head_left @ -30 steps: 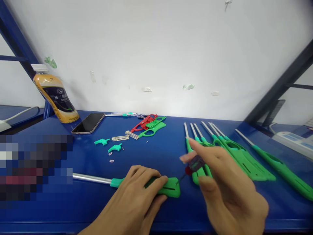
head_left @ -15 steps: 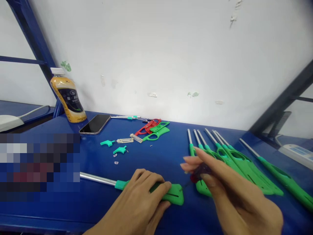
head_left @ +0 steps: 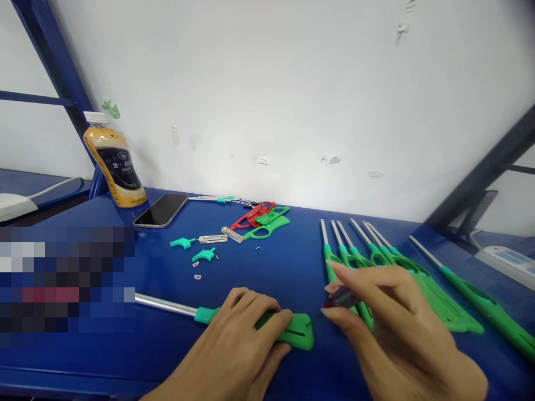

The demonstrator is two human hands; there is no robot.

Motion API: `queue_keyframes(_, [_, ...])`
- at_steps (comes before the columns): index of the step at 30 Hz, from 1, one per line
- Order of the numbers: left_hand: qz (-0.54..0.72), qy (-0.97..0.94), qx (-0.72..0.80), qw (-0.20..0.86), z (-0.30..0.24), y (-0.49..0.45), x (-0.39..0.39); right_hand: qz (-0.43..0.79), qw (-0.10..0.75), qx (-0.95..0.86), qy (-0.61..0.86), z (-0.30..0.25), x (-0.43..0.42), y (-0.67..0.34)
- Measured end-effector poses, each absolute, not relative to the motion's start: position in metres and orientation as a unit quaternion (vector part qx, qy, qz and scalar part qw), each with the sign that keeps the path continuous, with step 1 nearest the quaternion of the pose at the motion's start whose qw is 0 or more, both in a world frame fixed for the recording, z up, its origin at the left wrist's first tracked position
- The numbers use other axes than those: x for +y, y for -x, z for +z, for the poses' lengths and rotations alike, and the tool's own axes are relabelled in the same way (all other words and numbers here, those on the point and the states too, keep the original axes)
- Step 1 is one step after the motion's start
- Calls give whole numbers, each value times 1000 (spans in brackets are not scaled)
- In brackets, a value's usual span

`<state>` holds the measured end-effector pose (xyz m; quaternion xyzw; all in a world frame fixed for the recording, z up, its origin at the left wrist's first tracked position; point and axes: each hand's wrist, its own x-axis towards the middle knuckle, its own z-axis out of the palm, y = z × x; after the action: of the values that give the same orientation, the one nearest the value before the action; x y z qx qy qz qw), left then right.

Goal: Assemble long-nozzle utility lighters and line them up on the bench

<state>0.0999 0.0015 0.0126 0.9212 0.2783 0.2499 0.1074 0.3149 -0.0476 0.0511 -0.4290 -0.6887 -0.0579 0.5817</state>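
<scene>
My left hand (head_left: 251, 334) is closed over the green handle of a long-necked gas lighter (head_left: 298, 332), pressing it on the blue table. The lighter lies on its side, its metal tube pointing left and the handle's butt end sticking out past my thumb. Right of that end, my right hand (head_left: 397, 323) is raised with thumb and fingers pinched round a small dark purple and red tool (head_left: 343, 297). Most of this tool is hidden by the fingers and blurred. It is apart from the lighter's butt.
Several green lighters (head_left: 443, 298) lie side by side at the right. Red and green shell halves (head_left: 263, 217), teal triggers (head_left: 204, 254) and clear inner parts (head_left: 213, 239) lie mid-table. A phone (head_left: 162, 210) and drink bottle (head_left: 115, 164) stand back left, before the wall.
My right hand has drawn slightly right and up, away from the lighter's butt, and the purple and red tool has tilted. The left hand and its lighter stay in place.
</scene>
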Motion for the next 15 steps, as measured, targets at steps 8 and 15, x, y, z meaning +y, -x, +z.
queue_keyframes(8, [259, -923, 268, 98, 10, -96, 3, -62, 595, -669, 441, 55, -46, -316])
queue_keyframes(15, [272, -922, 262, 86, 6, -96, 5, -27, 579, -681, 448, 53, -47, -313])
